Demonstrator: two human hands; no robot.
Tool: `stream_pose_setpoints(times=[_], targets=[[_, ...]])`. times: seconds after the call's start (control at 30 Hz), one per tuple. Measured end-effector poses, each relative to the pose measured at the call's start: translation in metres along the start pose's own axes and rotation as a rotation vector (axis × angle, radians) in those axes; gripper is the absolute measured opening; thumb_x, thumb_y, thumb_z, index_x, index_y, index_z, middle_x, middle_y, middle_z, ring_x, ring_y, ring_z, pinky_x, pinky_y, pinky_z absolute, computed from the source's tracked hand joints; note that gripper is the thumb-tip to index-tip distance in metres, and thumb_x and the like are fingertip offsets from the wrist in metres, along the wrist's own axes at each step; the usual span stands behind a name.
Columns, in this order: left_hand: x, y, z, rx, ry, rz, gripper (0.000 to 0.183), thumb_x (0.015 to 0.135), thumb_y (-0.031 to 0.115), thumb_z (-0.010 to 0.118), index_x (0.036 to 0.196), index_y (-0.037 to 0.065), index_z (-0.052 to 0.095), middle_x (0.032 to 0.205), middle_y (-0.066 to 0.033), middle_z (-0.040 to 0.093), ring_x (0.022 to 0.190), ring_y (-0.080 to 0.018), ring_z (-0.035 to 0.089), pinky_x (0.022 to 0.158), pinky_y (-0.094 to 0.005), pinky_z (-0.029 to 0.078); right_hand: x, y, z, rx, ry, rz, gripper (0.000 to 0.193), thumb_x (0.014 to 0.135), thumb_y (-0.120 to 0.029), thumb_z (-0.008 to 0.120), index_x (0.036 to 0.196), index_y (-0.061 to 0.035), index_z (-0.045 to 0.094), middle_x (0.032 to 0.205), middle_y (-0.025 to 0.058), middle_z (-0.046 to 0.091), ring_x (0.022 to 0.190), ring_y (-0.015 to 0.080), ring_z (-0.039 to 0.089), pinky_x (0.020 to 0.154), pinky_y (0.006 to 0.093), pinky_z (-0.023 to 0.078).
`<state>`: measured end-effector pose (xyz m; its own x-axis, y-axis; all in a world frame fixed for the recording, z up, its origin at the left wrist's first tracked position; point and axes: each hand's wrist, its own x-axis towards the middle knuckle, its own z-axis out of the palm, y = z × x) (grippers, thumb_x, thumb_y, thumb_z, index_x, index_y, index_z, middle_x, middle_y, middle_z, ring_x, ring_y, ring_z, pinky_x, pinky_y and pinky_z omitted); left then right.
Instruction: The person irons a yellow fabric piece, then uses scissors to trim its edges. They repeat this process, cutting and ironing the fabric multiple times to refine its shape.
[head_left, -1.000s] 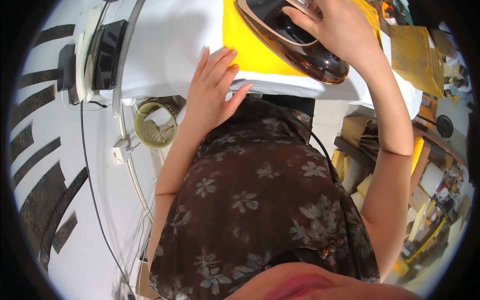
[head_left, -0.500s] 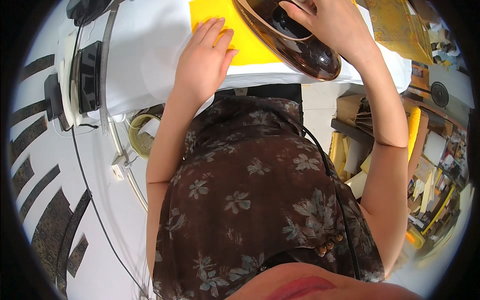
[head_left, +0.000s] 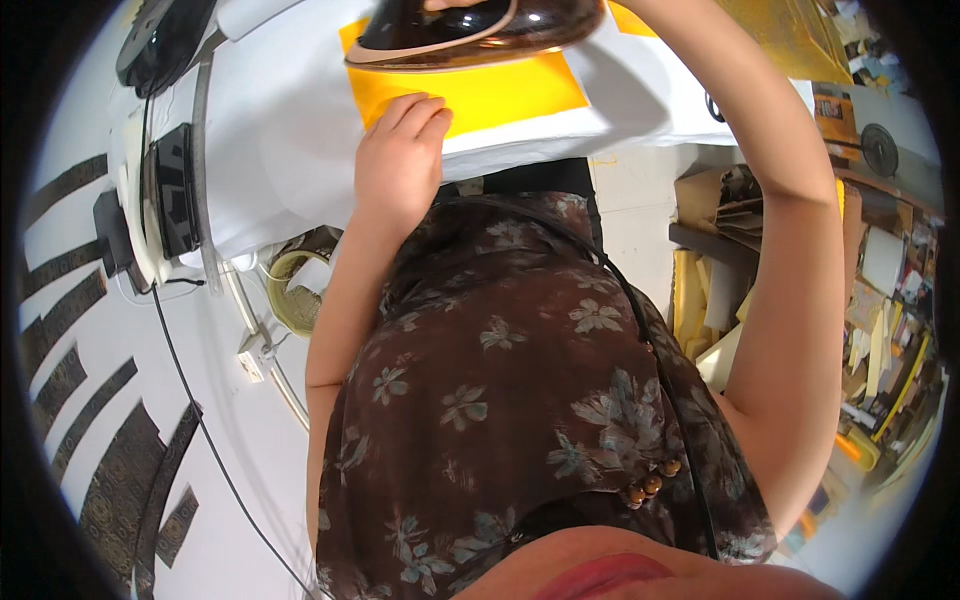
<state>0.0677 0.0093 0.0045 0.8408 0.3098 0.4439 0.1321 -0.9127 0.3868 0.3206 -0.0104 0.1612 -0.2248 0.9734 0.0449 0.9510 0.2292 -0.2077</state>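
Note:
A glossy dark-brown iron [head_left: 560,28] with a copper-coloured band lies across the upper part of a yellow sheet [head_left: 510,100], cloth or paper. The top edge of the picture cuts off most of my right hand [head_left: 455,4]. Its fingers show at the iron's handle, closed on it. My left hand [head_left: 400,165] rests palm down at the sheet's near left edge, fingers side by side on the yellow, just below the iron. The thumb of this hand is hidden. Beneath the sheet is a white-covered table [head_left: 290,130].
Another yellow piece [head_left: 632,18] lies past my right forearm. A black device [head_left: 172,190] and cables line the left side. A greenish bin [head_left: 290,310] stands under the table. Cardboard and scraps [head_left: 740,215] fill the right. A black cord [head_left: 625,285] runs over my clothing.
The iron has moved left across the yellow sheet and turned more crosswise, my right hand going with it. My left hand has shifted slightly down, its fingers drawn closer together.

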Motion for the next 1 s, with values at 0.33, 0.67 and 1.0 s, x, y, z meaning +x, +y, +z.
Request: stream_pose_setpoints(times=[0.33, 0.67, 1.0], targets=[[-0.004, 0.003, -0.001, -0.011, 0.030, -0.030, 0.017, 0.084, 0.002, 0.069, 0.099, 0.002, 0.074, 0.110, -0.0068, 0.073, 0.107, -0.0255, 0.067, 0.086, -0.0388, 0.058, 0.017, 0.026, 0.012, 0.020, 0.023, -0.163, 0.049, 0.088, -0.053, 0.071, 0.111, -0.0095, 0.070, 0.089, 0.0226, 0.071, 0.087, 0.0437, 0.068, 0.076, 0.0490, 0.053], [-0.007, 0.004, -0.001, -0.048, 0.098, -0.039, 0.011, 0.082, 0.002, 0.070, 0.093, 0.003, 0.072, 0.102, -0.0071, 0.071, 0.098, -0.0275, 0.066, 0.080, -0.0396, 0.057, 0.012, 0.040, 0.016, 0.098, 0.007, -0.163, 0.050, 0.090, -0.053, 0.070, 0.113, -0.0085, 0.069, 0.090, 0.0237, 0.070, 0.087, 0.0434, 0.068, 0.076, 0.0483, 0.053], [-0.018, 0.012, -0.005, -0.023, 0.182, 0.009, 0.011, 0.080, 0.001, 0.072, 0.091, 0.001, 0.072, 0.098, -0.0076, 0.072, 0.091, -0.0265, 0.068, 0.078, -0.0377, 0.057, 0.001, 0.014, 0.021, 0.066, -0.030, -0.171, 0.052, 0.090, -0.056, 0.069, 0.106, -0.0068, 0.067, 0.083, 0.0218, 0.069, 0.082, 0.0423, 0.069, 0.072, 0.0474, 0.053]])
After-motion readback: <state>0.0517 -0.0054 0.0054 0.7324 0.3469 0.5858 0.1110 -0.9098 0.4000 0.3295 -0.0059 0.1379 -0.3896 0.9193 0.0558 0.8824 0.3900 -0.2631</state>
